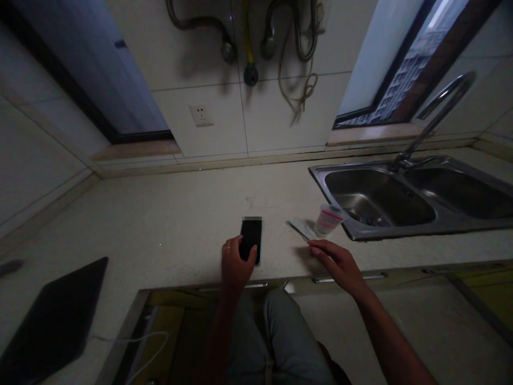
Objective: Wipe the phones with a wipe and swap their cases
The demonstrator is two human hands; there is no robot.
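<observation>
A black-screened smartphone (251, 235) lies flat on the pale countertop, screen up. My left hand (235, 262) is closed over its near part, with the fingers at the left edge and the thumb toward the right edge. To the right, my right hand (334, 262) pinches the end of a thin, slender stick-like tool (297, 231). It points away to the left, just above the counter; its exact kind is too small to make out. Beyond that hand stands a clear plastic cup (328, 220) with a pink-red band. A white paper-like piece (305, 227) lies beside the cup.
A steel double sink (348, 235) with a curved faucet (433, 128) is set into the counter (180, 214) at right. A dark laptop-like slab (60, 315) with a white cable (136, 339) lies at left. Hoses and a socket (201, 115) are on the wall.
</observation>
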